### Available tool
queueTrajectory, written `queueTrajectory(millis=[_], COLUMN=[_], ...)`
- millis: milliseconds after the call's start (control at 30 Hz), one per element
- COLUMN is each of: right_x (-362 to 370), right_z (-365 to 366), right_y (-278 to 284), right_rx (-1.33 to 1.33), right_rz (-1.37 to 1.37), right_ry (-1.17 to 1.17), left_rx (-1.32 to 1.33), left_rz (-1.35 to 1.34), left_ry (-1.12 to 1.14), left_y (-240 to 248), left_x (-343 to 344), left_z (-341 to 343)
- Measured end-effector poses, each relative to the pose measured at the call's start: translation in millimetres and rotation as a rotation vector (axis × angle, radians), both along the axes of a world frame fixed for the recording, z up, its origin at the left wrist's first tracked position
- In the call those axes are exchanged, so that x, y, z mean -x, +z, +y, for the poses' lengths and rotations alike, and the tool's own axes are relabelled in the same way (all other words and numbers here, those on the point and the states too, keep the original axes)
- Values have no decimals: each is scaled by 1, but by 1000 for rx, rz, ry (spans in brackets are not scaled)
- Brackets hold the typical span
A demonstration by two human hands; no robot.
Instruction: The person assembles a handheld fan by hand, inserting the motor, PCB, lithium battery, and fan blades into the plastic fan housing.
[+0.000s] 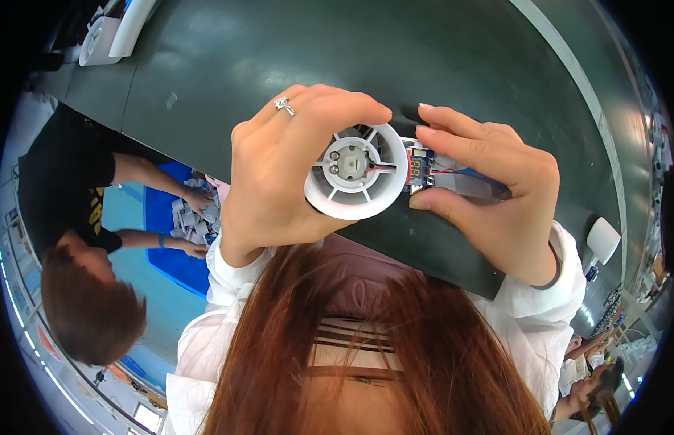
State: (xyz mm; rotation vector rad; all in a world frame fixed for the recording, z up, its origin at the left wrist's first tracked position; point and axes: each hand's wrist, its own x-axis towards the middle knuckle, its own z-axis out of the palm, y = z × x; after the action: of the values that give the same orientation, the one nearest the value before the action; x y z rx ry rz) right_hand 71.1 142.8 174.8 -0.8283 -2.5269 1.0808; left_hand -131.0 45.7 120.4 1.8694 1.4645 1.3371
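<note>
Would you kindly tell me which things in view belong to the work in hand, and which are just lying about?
Seemingly in use:
white round housing, in the left hand
small circuit board
grey elongated piece, in the right hand

Seemingly lying about:
white piece, right side
white ring-shaped piece, far left

left sleeve, 8 o'clock: white, loose, creased | right sleeve, 4 o'clock: same | ring, left hand, 11 o'clock: silvery, clear stone | band, right wrist, 4 o'clock: thin, dark | hair, 5 to 7 o'clock: long, reddish brown | top, 6 o'clock: pale, dark stripes
</note>
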Motion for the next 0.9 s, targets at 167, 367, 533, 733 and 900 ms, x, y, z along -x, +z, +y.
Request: queueTrajectory(millis=[167, 367, 533, 733, 900], right_x=[10, 25, 29, 10, -5], right_z=[26, 43, 38, 31, 30], right_y=[45, 95, 105, 63, 38], right_rx=[-7, -15, 12, -103, -293], right_rz=[77, 61, -10, 48, 90], right_ry=[48, 43, 7, 73, 97], left_rx=[0, 22, 2, 46, 31], left_rz=[-44, -65, -76, -53, -34], left_ry=[20, -8, -11, -3, 19], left_y=[45, 91, 90, 65, 45], left_x=[7, 24, 23, 5, -7], left_z=[20, 37, 37, 31, 38])
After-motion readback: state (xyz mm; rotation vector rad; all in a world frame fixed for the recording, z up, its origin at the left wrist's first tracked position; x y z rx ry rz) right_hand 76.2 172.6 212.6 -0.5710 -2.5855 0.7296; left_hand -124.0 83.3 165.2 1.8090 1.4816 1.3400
